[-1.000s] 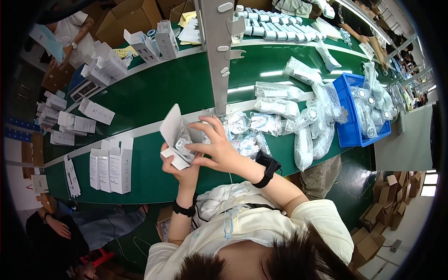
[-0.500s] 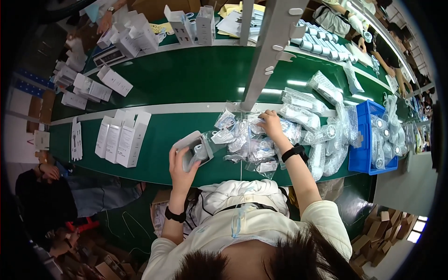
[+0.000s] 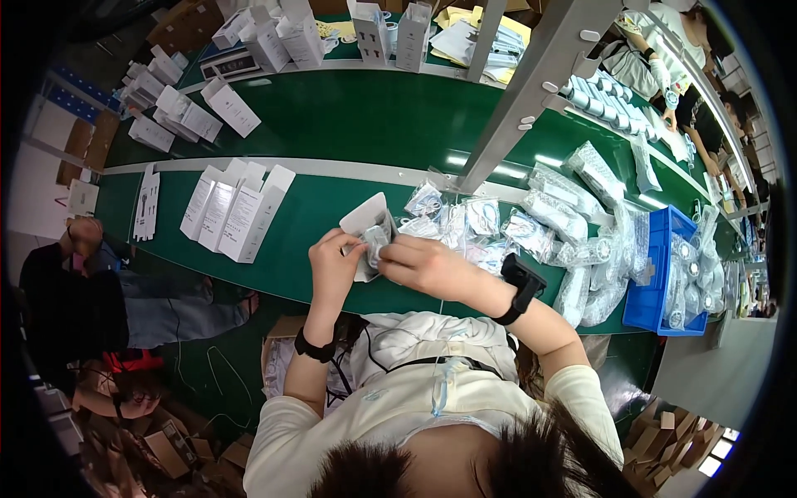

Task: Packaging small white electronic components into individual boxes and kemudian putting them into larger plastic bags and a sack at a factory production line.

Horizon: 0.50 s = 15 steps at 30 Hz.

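An open white box (image 3: 365,214) with its flap raised is between my hands, just above the green bench. My left hand (image 3: 334,264) is closed at the box's left side, fingertips pinched at its edge. Bent over the opening from the right, my right hand (image 3: 427,267) has its fingers closed; what they hold, if anything, is hidden. Between the fingertips a pale, shiny item (image 3: 377,244) shows in the box, partly covered. Beyond my right hand lies a pile of clear bags with coiled white cables (image 3: 481,217).
Upright white boxes (image 3: 237,212) stand on the left of the green bench (image 3: 311,203). On the right are bubble-wrapped items (image 3: 573,224) and a blue bin (image 3: 646,286) with more of them. A metal post (image 3: 523,108) rises behind the pile. Other people work around the bench.
My right hand has left the pile of bagged cables and come left to the box. My left hand has shifted from cupping the box to pinching at its edge. The view has shifted slightly.
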### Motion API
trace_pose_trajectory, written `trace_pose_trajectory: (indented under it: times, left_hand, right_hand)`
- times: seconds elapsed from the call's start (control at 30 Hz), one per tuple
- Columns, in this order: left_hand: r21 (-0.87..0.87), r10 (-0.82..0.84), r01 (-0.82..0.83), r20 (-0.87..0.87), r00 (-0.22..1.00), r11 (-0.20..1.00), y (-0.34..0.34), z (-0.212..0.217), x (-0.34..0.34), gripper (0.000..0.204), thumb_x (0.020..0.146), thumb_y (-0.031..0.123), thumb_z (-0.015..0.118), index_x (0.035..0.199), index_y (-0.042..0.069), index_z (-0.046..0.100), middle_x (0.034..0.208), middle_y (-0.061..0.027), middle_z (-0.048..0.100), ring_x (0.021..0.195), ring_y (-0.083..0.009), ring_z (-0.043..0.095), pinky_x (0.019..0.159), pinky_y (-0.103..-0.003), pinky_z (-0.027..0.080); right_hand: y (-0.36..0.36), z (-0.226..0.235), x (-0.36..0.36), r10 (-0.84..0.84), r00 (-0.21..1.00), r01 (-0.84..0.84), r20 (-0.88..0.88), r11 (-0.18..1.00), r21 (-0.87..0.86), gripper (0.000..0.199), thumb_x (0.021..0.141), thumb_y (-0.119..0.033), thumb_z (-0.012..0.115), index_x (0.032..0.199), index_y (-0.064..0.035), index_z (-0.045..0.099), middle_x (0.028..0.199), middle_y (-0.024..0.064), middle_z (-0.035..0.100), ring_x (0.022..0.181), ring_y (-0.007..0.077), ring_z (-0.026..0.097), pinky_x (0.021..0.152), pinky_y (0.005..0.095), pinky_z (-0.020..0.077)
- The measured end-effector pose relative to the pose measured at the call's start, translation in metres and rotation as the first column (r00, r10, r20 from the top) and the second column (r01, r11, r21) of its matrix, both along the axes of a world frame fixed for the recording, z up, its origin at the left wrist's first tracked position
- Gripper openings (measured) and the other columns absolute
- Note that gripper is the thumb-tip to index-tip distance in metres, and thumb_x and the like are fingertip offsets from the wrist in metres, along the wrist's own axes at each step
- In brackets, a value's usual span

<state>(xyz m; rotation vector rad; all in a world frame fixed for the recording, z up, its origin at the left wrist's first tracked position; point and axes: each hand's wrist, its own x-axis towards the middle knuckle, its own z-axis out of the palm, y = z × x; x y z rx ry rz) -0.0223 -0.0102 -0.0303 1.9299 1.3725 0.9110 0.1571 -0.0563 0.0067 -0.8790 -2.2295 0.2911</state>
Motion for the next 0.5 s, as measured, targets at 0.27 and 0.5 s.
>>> trace_pose_trajectory:
  times: [0.27, 0.5]
  left_hand:
    - [0.021, 0.090, -0.091, 0.068, 0.994, 0.996, 0.003, -0.014, -0.009, 0.010, 0.061, -0.001, 0.067, 0.065, -0.003, 0.058, 0.061, -0.0093, 0.052, 0.054, -0.0206, 0.052, 0.049, -0.028, 0.038]
    - [-0.040, 0.104, -0.101, 0.085, 0.991, 0.994, 0.003, -0.011, -0.007, 0.009, 0.062, -0.001, 0.067, 0.066, -0.002, 0.059, 0.062, -0.0087, 0.053, 0.054, -0.0196, 0.052, 0.049, -0.027, 0.038]
  right_hand:
    - [0.003, -0.028, -0.031, 0.070, 0.970, -0.044, 0.233, 0.992, -0.116, 0.014, 0.067, -0.007, 0.060, 0.078, -0.0015, 0.054, 0.079, 0.0069, 0.051, 0.071, 0.0210, 0.053, 0.058, 0.0308, 0.0454]
    - [0.017, -0.021, -0.015, -0.031, 0.964, 0.124, 0.264, 0.931, -0.343, 0.010, 0.071, -0.013, 0.058, 0.078, -0.0057, 0.056, 0.085, 0.0029, 0.052, 0.085, 0.0209, 0.051, 0.069, 0.0349, 0.0448]
